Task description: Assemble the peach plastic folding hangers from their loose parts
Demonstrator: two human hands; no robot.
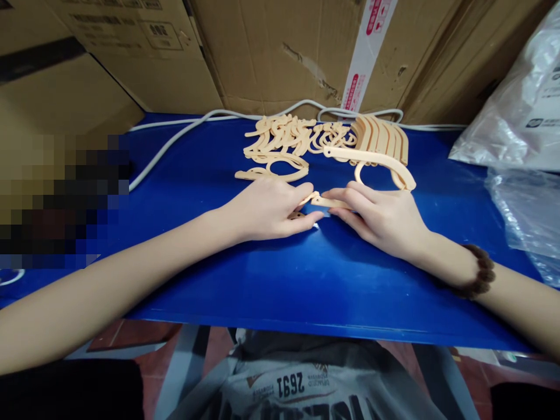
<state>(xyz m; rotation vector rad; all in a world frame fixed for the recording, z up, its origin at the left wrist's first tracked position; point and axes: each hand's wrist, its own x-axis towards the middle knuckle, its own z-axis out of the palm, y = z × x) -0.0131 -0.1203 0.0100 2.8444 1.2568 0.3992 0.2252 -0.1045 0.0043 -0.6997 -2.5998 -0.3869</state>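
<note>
Over the blue table, my left hand (271,207) pinches a small beige piece, mostly hidden by its fingers. My right hand (380,219) grips a beige hanger arm (332,203) between thumb and fingers. The two pieces meet at the fingertips; whether they are joined I cannot tell. Just beyond my left hand lie beige hanger pieces (275,166) set together. Another curved hanger arm (371,156) lies beyond my right hand, with a rounded piece beneath it. Farther back are a heap of curved pieces (282,137), small hooks (330,137) and a row of nested hanger arms (385,137).
Cardboard boxes (280,58) stand behind the blue table (280,280). A white cable (175,131) runs along its back and left side. Clear plastic bags (516,111) lie at the right. The front edge of the table is close to my body.
</note>
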